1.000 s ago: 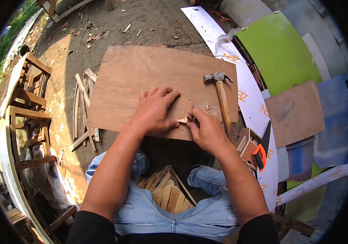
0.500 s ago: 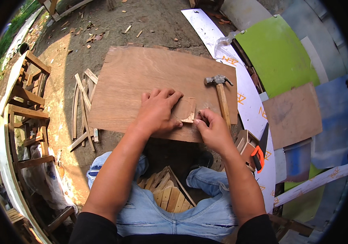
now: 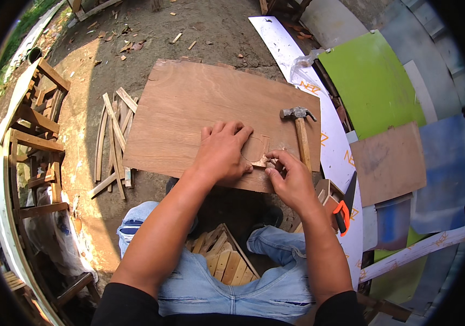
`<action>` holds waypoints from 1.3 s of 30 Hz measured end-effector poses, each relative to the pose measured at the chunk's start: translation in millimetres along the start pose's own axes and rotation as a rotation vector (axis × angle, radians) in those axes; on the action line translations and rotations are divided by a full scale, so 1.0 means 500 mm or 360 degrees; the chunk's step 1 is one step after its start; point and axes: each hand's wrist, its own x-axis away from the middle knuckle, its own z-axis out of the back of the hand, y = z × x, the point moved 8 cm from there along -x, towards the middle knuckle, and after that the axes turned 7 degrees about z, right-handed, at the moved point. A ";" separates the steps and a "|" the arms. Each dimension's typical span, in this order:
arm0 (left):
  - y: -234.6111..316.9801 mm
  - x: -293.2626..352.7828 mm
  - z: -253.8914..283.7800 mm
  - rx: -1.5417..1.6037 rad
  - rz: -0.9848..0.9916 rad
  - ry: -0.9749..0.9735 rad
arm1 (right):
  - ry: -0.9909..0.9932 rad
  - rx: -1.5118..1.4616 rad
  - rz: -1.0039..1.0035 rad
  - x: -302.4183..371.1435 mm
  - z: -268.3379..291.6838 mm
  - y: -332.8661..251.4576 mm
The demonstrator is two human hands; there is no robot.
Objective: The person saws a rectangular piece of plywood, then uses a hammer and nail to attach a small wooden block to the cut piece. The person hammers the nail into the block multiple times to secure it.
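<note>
A large brown plywood sheet point(image 3: 183, 98) lies flat in front of me. On it, near its front edge, is a small square plywood piece point(image 3: 256, 145) with a round line marked on its face. My left hand point(image 3: 220, 152) presses over this piece's left side, fingers at its far side and thumb at its near edge. At the near right corner, where pale torn wood shows, my right hand point(image 3: 291, 176) pinches thumb and fingers together; what sits between them is too small to make out. A claw hammer point(image 3: 302, 136) with a wooden handle lies right of both hands.
Wooden strips point(image 3: 114, 136) are piled on the ground to the left, beside wooden frames point(image 3: 39, 136). A handsaw point(image 3: 343, 214) with an orange and black handle rests at the right by a wooden box point(image 3: 327, 194). Between my legs stands a slatted wooden item point(image 3: 230, 263).
My right fingers have closed in on the piece's torn corner and curled more tightly. The whole scene has shifted slightly in the view; my left hand keeps its hold.
</note>
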 end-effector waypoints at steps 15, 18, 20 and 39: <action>0.008 -0.008 -0.004 -0.0089 -0.0045 -0.0023 | 0.0067 0.0251 0.0140 -0.007 -0.011 0.000; 0.012 -0.007 0.000 -0.0152 -0.0048 0.0054 | 0.0166 0.0254 0.0202 -0.007 -0.013 -0.010; 0.012 -0.007 -0.001 -0.0180 -0.0023 0.0069 | 0.0281 0.0101 0.0178 -0.005 0.000 -0.015; 0.009 -0.001 -0.004 0.0069 -0.0085 -0.0243 | 0.0594 -0.1065 -0.0094 0.001 0.105 0.042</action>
